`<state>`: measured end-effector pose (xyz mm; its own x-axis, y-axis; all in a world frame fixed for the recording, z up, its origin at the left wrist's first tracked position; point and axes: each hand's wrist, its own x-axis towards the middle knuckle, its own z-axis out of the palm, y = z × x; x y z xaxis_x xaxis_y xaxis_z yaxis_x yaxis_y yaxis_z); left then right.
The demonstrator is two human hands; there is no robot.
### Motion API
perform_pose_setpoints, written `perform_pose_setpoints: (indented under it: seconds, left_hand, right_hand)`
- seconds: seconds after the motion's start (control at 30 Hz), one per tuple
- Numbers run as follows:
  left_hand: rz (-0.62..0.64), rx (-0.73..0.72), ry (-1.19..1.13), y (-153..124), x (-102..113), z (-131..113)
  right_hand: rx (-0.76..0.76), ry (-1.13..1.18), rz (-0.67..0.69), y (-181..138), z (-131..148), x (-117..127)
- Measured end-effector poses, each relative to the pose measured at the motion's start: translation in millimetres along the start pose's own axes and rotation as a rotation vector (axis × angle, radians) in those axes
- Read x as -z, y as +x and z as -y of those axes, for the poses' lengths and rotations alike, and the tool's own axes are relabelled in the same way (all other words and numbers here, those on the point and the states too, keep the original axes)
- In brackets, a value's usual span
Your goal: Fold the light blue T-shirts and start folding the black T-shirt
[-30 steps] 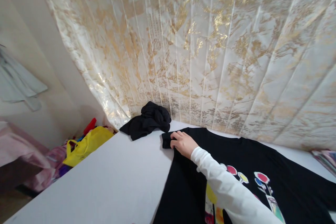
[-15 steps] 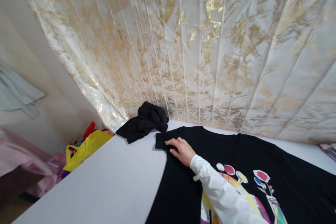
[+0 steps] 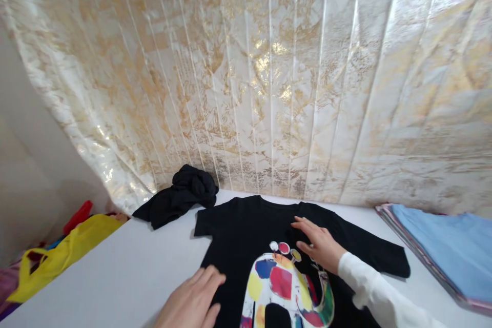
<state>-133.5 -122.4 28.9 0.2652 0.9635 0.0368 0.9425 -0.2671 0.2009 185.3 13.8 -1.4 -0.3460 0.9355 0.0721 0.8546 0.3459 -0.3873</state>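
Observation:
A black T-shirt (image 3: 246,228) with a colourful elephant print (image 3: 282,282) lies spread on the white table, its neckline towards the curtain. My right hand (image 3: 321,243), in a white sleeve, is over the chest above the print, fingers stretched out and holding nothing. At the shirt's left side edge is my left hand (image 3: 194,297), its fingers extended and slightly blurred, nothing seen in it. Whether either palm presses on the cloth I cannot tell. The lower part of the shirt runs out of view.
A crumpled black garment (image 3: 182,195) lies at the table's back left. Folded clothes, a light blue one (image 3: 442,251) on top, are stacked at the right. Past the left edge of the white table (image 3: 126,271) is a yellow garment (image 3: 69,251). A gold-patterned curtain (image 3: 246,87) hangs behind.
The view has swung to the right, bringing the folded stack into sight. My right hand has left the left sleeve for the shirt's chest. My left hand has come into view.

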Motion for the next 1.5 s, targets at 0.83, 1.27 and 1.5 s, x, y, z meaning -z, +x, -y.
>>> perform_pose_setpoints:
  seconds: [0.83, 1.27, 1.5]
  left_hand:
    - [-0.151, 0.057, 0.134, 200, -60, 2]
    - [-0.096, -0.105, 0.068, 221, -70, -45]
    - [-0.090, -0.067, 0.044, 226, -75, -42]
  right_hand:
    - [-0.335, -0.333, -0.213, -7, -133, 5]
    - [-0.154, -0.219, -0.169, 45, -92, -12]
    - [-0.166, -0.174, -0.124, 45, -93, -4]
